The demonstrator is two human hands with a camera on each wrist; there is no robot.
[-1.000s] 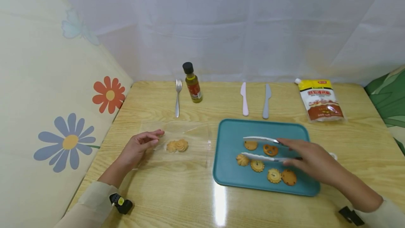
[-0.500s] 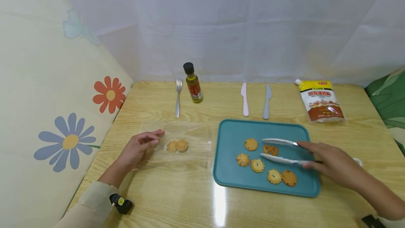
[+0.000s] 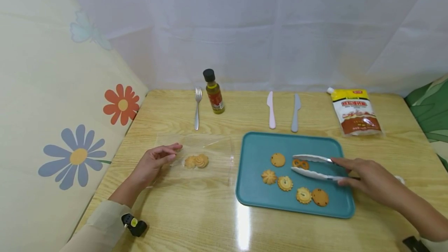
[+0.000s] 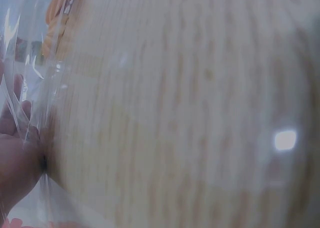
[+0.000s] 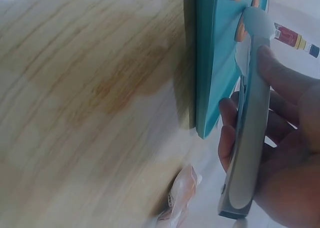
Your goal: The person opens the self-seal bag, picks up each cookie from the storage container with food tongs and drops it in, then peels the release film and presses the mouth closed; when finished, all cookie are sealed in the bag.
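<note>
The right hand [image 3: 371, 180] grips the tongs [image 3: 312, 174], their arms parted along the far and near sides of a pretzel [image 3: 300, 164] on the teal tray [image 3: 257, 147], right of a round cookie [image 3: 278, 160]. The left hand [image 3: 154, 162] is at the left end of a clear plastic pack [image 3: 217, 150] — whether it pinches the plastic, I cannot tell.

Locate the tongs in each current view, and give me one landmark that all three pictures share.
Head: tongs right of centre, below mid-height, over the blue-green tray, held in the right hand, arms either side of the pretzel.
Left wrist: not in this picture.
Right wrist: right of centre, running from near the top to near the bottom.
Shared landmark: the wood-grain tabletop.
</note>
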